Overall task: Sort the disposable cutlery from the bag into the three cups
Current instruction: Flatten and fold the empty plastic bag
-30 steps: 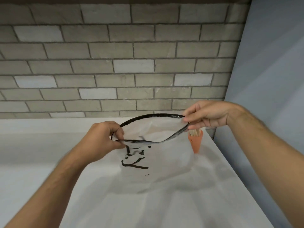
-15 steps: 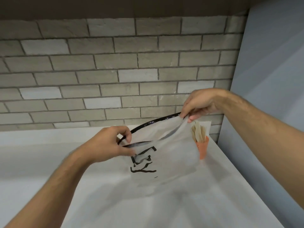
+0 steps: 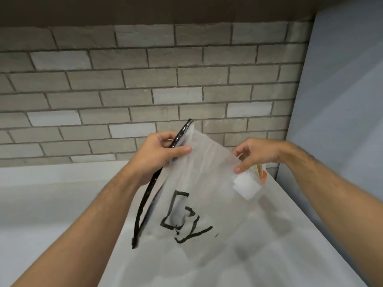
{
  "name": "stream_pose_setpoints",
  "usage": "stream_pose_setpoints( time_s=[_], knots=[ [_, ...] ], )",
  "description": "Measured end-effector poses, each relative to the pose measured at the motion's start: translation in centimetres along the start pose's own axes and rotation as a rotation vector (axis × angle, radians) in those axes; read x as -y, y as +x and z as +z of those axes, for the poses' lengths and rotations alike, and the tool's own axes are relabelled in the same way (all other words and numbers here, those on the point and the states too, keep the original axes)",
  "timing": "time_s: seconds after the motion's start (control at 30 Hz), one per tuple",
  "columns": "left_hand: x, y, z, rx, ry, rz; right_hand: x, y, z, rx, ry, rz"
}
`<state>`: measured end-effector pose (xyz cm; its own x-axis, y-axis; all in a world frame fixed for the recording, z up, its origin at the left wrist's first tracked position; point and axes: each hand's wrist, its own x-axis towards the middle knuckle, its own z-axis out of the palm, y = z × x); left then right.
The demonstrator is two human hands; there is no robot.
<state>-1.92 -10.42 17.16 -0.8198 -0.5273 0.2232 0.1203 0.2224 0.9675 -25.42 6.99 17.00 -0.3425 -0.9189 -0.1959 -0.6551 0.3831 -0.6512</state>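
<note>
A translucent white bag (image 3: 207, 195) with a black zip strip and black printed marks hangs in the air above the counter, turned so that its black rim runs down the left side. My left hand (image 3: 159, 154) grips the bag at the black rim near its top. My right hand (image 3: 255, 154) pinches the bag's opposite upper corner. The bag looks flat; no cutlery shows through it. Behind the bag's right edge stands an orange cup (image 3: 262, 176), mostly hidden, with pale wooden cutlery (image 3: 258, 168) sticking out of it. No other cup is in view.
A pale grey counter (image 3: 269, 255) runs from the brick wall (image 3: 145, 90) toward me. A grey panel (image 3: 342, 100) closes off the right side close to the orange cup. A lighter surface (image 3: 41, 193) lies to the left.
The bag has turned from a wide-open mouth facing up to hanging sideways with its rim down the left. My right hand left the rim and now pinches a far corner. The view tilted down.
</note>
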Motion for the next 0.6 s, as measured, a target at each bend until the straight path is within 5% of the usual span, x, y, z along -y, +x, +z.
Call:
stream_pose_setpoints(
  time_s=[0.2,0.33,0.6],
  knots=[
    [2.4,-0.2,-3.6,-0.123,-0.158,-0.017,-5.5,-0.6,0.5,-0.148,0.311,0.072],
    [3.9,-0.4,-5.5,-0.098,-0.157,-0.095,-6.1,-1.3,1.3,-0.053,0.264,0.070],
    [4.2,-0.9,-5.6,-0.029,-0.217,-0.099,-5.2,-1.0,1.9,-0.172,0.262,0.038]
  ],
)
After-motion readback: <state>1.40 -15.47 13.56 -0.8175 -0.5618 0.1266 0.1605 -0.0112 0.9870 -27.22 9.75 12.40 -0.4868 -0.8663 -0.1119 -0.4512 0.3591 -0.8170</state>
